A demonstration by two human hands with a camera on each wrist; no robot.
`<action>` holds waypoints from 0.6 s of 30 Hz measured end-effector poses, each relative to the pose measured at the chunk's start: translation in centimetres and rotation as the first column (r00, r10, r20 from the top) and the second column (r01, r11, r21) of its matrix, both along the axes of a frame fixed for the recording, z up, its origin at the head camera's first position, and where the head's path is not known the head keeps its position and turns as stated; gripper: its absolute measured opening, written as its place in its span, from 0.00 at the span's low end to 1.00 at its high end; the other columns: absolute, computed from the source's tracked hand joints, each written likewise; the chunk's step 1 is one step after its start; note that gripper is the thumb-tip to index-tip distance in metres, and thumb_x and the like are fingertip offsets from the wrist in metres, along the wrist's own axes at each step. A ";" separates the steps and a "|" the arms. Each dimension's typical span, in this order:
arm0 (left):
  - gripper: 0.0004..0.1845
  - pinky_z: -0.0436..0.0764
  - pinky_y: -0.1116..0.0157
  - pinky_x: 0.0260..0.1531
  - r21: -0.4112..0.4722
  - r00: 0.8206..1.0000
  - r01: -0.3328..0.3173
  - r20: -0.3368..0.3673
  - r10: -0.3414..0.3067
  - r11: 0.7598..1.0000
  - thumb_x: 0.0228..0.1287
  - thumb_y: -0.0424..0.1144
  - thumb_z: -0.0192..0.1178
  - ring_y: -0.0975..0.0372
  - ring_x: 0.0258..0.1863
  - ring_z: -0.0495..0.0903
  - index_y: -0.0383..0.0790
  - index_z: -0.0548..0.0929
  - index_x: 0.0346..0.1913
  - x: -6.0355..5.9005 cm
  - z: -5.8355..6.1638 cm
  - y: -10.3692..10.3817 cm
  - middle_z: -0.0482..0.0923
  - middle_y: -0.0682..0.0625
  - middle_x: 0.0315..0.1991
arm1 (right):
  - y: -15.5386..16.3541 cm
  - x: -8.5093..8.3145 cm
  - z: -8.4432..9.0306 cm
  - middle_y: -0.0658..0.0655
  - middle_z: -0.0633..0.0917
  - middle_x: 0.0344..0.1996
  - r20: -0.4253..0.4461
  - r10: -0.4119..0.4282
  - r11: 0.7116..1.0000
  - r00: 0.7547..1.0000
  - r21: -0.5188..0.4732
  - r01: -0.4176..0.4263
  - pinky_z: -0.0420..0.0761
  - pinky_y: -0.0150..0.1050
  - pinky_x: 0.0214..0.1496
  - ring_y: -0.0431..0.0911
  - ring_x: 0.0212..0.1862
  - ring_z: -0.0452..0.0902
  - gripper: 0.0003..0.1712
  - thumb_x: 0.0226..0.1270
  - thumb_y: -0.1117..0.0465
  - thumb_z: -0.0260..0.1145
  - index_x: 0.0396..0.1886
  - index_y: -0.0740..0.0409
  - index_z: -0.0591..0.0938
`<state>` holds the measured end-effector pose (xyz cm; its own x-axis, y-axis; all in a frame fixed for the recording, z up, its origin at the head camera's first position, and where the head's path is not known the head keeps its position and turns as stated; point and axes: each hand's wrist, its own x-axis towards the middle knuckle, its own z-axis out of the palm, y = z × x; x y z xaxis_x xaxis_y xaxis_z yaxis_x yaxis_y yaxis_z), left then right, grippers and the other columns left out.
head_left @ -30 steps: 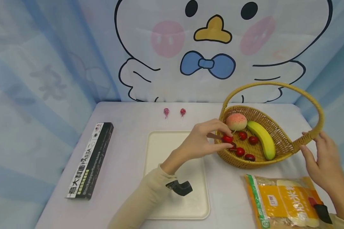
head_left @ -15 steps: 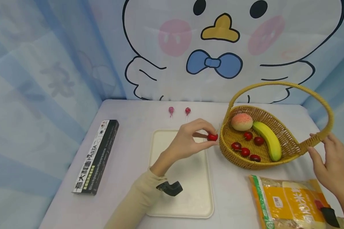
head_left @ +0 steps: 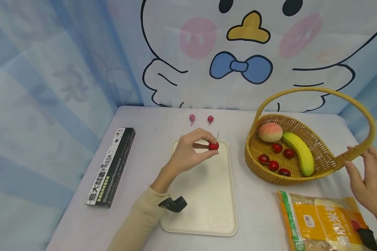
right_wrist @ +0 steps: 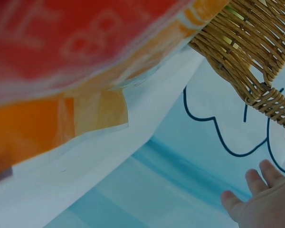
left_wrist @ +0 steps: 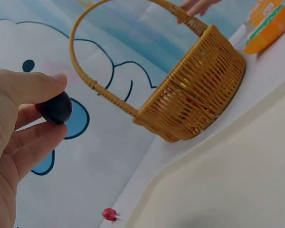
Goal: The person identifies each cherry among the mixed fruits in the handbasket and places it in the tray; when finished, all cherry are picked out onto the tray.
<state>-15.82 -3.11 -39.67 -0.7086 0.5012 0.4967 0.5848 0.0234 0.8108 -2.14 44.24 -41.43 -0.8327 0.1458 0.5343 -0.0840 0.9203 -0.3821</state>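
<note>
My left hand (head_left: 204,144) pinches a red cherry (head_left: 213,146) between thumb and fingers, just above the far end of a cream tray (head_left: 207,202). In the left wrist view the cherry (left_wrist: 57,108) looks dark between the fingertips (left_wrist: 42,88). To the right stands a wicker basket (head_left: 320,153) with a tall handle. It holds a peach (head_left: 270,132), a banana (head_left: 298,153) and several cherries (head_left: 273,165). My right hand (head_left: 366,174) has relaxed fingers at the handle's right base. The right wrist view shows that hand (right_wrist: 266,202) below the basket weave (right_wrist: 256,42).
A black pasta box (head_left: 111,167) lies at the table's left. Two lollipops (head_left: 201,119) sit behind the tray. An orange rice bag (head_left: 323,219) lies at the front right, near my right hand. A cartoon backdrop closes off the back and sides.
My left hand lifted a cherry out of the basket and carried it left, over the tray's far end. The right hand stayed by the basket handle.
</note>
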 end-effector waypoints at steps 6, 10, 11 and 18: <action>0.14 0.91 0.65 0.46 -0.015 0.998 -0.057 0.000 0.057 0.998 0.60 0.29 0.78 0.56 0.46 0.89 0.38 0.87 0.46 -0.2 -0.6 -1.7 0.87 0.44 0.45 | 0.2 -0.2 0.0 0.83 0.66 0.72 -0.028 0.009 1.000 1.000 0.003 -0.009 0.46 0.68 0.87 0.77 0.79 0.56 0.34 0.90 0.47 0.48 0.73 0.74 0.69; 0.13 0.92 0.64 0.45 -0.015 0.996 -0.090 0.009 0.091 0.996 0.59 0.28 0.78 0.57 0.44 0.89 0.39 0.87 0.45 -0.2 -1.1 -2.9 0.87 0.44 0.45 | 0.1 -0.2 -0.1 0.81 0.65 0.74 -0.009 -0.001 1.000 1.000 -0.003 0.001 0.44 0.68 0.88 0.75 0.80 0.54 0.33 0.90 0.48 0.47 0.74 0.74 0.68; 0.13 0.92 0.64 0.45 -0.014 0.995 -0.097 0.014 0.097 0.995 0.59 0.28 0.78 0.57 0.44 0.88 0.39 0.87 0.45 -0.2 -1.1 -3.2 0.87 0.44 0.44 | 0.1 -0.2 -0.1 0.81 0.65 0.74 -0.006 -0.002 1.000 1.000 -0.006 0.002 0.44 0.68 0.88 0.75 0.81 0.54 0.32 0.90 0.49 0.47 0.74 0.74 0.68; 0.13 0.92 0.64 0.45 -0.035 0.985 -0.165 0.037 0.166 0.986 0.59 0.28 0.78 0.56 0.45 0.88 0.38 0.87 0.45 -0.4 -1.8 -4.9 0.86 0.44 0.46 | -0.3 -0.1 0.0 0.81 0.64 0.74 0.012 -0.015 1.000 1.000 -0.022 0.016 0.43 0.67 0.88 0.75 0.81 0.53 0.31 0.90 0.51 0.47 0.73 0.74 0.68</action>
<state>-16.17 -8.03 -41.47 -0.8020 0.3903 0.4521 0.5381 0.1437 0.8305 -2.24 43.94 -41.43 -0.8363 0.1705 0.5211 -0.0654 0.9126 -0.4036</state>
